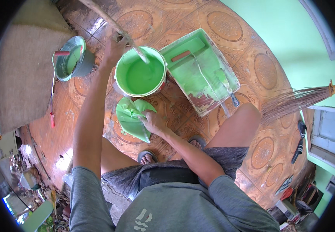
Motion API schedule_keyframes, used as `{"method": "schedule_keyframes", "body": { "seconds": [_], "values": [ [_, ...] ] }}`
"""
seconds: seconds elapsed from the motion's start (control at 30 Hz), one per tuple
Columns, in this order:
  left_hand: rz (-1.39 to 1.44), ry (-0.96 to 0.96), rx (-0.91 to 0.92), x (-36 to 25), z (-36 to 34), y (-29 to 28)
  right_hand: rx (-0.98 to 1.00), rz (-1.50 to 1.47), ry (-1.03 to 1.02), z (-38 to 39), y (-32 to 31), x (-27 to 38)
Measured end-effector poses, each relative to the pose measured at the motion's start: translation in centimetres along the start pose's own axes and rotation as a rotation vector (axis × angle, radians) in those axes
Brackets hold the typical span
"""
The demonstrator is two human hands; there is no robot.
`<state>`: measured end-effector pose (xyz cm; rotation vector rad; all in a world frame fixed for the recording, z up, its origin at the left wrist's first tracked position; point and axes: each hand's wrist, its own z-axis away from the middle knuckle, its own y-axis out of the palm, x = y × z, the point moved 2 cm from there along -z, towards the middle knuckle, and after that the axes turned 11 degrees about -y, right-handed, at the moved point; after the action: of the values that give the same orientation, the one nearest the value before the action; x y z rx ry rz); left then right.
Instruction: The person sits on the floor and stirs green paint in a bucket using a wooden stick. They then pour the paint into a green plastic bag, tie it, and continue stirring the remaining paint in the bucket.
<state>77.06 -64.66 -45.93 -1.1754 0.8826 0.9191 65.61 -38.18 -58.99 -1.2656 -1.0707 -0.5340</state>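
My left hand (117,45) is closed round a pale wooden stick (104,16). The stick's lower end dips into green paint (142,77) inside a white bucket (155,90). Just below the bucket, my right hand (153,121) grips the gathered top of a green plastic bag (133,124), which rests on the tiled floor. Paint colours the bag, though how much it holds I cannot tell. Right of the bucket lies a paint tray (181,79) coated in green, with a wire-framed tool with a wooden handle (181,56) and a flat paint-smeared tool (222,79) across it.
A grey bucket (85,63) with green paint stands at the left, a red-handled paint roller (52,116) hooked on its rim. Beside it is a large brown panel (30,73). A stick broom (299,99) leans by the green wall (299,54), near a dark sandal (299,143).
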Motion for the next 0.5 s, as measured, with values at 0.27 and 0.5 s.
{"method": "schedule_keyframes", "body": {
  "seconds": [0.27,0.5],
  "values": [
    [-0.075,-0.14,-0.017,0.6,0.3,0.4,-0.03,-0.036,-0.019,-0.2,0.5,-0.8],
    [0.027,-0.183,-0.049,1.1,1.3,0.0,-0.02,-0.041,-0.002,-0.4,0.8,-0.5]
  ]
}}
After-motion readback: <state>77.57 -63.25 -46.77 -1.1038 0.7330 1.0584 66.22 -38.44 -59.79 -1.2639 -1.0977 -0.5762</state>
